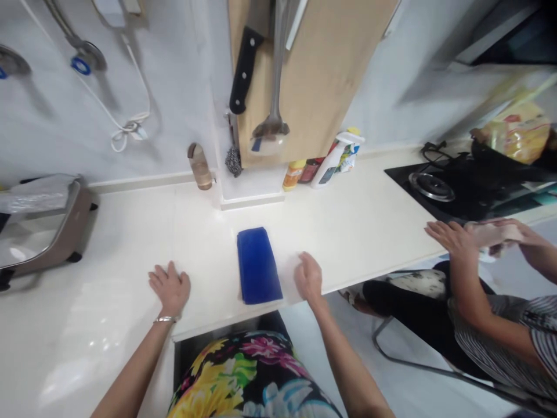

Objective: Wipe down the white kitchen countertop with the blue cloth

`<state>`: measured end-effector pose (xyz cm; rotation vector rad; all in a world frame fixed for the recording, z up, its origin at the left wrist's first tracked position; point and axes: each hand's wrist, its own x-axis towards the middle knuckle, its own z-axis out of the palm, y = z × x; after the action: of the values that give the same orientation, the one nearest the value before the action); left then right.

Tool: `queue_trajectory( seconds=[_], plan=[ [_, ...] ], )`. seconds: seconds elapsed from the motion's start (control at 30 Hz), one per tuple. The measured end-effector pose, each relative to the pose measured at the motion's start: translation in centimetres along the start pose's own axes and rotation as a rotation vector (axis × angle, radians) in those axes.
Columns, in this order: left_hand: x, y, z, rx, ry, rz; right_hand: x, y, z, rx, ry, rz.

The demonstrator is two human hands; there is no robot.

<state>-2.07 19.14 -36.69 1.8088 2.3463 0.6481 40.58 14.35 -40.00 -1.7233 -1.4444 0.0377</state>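
A folded dark blue cloth (259, 266) lies flat on the white countertop (209, 232), close to its front edge. To the left of the cloth, my left hand (171, 288) rests on the counter with fingers spread and nothing held; a silvery bracelet circles that wrist. On the cloth's other side, my right hand (310, 276) sits at the counter edge, its fingers curled in and slightly blurred. Nothing shows in it, and it is apart from the cloth.
A brown electric pan (65, 247) stands at left. A brown bottle (200, 166), a spray bottle (333, 162) and a yellow-capped container (294, 175) line the wall. Above hang a knife (246, 69) and ladle (273, 116). A seated person (474, 313) at right holds something pale near the stove (456, 186).
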Motion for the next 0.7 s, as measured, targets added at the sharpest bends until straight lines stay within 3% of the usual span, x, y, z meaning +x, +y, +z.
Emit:
queue_trajectory(
  seconds=[0.1, 0.2, 0.3, 0.37, 0.5, 0.7],
  plan=[
    [-1.0, 4.1, 2.1, -0.107, -0.06, 0.332, -0.6, 2.8, -1.5, -0.183, -0.006, -0.035],
    [-2.9, 10.9, 5.2, -0.204, -0.124, 0.603, -0.8, 3.6, -1.7, -0.29, -0.024, -0.058],
    [-4.9, 17.3, 7.8, -0.226, -0.205, 0.695, -0.8, 3.4, -1.5, -0.341, -0.022, -0.035],
    [-5.8, 19.9, 9.0, -0.197, -0.236, 0.665, -0.9, 3.4, -1.5, -0.339, -0.021, -0.043],
    [-6.6, 20.8, 9.9, -0.134, -0.186, 0.66, -0.8, 3.7, -1.6, -0.316, -0.012, -0.076],
    [-6.2, 18.0, 8.1, -0.134, -0.175, 0.755, -0.8, 3.9, -1.8, -0.28, 0.004, -0.079]
  ],
)
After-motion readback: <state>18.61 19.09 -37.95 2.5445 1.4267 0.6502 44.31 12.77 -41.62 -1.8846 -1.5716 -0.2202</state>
